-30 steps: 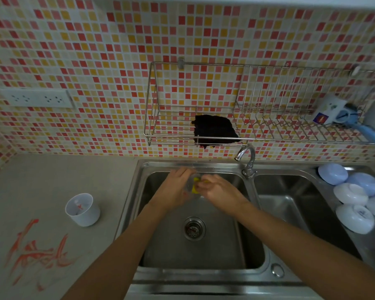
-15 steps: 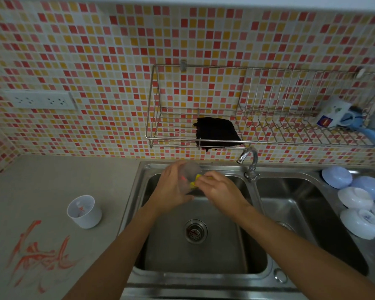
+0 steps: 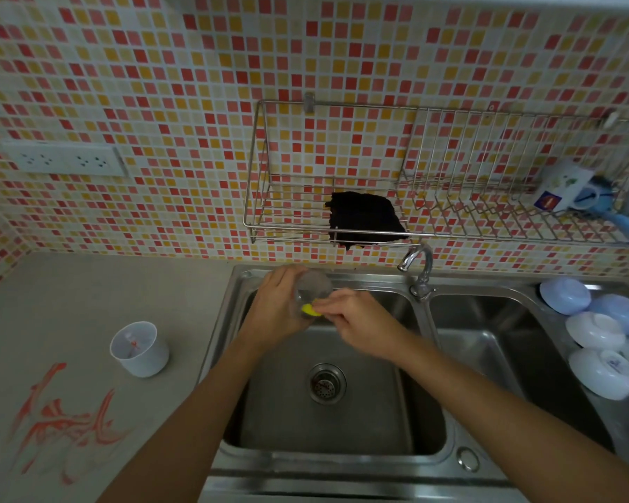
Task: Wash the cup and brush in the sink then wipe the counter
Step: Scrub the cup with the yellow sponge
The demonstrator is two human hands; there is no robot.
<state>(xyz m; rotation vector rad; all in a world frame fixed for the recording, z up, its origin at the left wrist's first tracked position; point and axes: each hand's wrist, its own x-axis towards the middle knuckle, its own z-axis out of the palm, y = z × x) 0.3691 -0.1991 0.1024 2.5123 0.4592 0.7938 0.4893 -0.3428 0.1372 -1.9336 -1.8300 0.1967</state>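
Note:
Over the left basin of the steel sink [image 3: 425, 426], my left hand [image 3: 275, 308] grips a clear cup [image 3: 311, 286], tilted with its mouth toward my right hand. My right hand [image 3: 360, 321] pinches a yellow sponge [image 3: 310, 309] pressed against the cup's mouth. A white cup [image 3: 140, 348] with orange smears inside stands upright on the grey counter [image 3: 88, 295], left of the sink. Orange paint streaks [image 3: 60, 415] mark the counter near its front. No brush is visible.
The faucet [image 3: 420, 266] stands between the two basins, no water visibly running. A black cloth [image 3: 365, 217] lies on the wire wall rack [image 3: 451, 197]. Several upturned white bowls [image 3: 596, 332] sit on the right. A wall socket [image 3: 64, 159] is at the left.
Both hands have risen a little from low in the basin toward its back rim, and the cup has tipped so more of it shows above my left hand.

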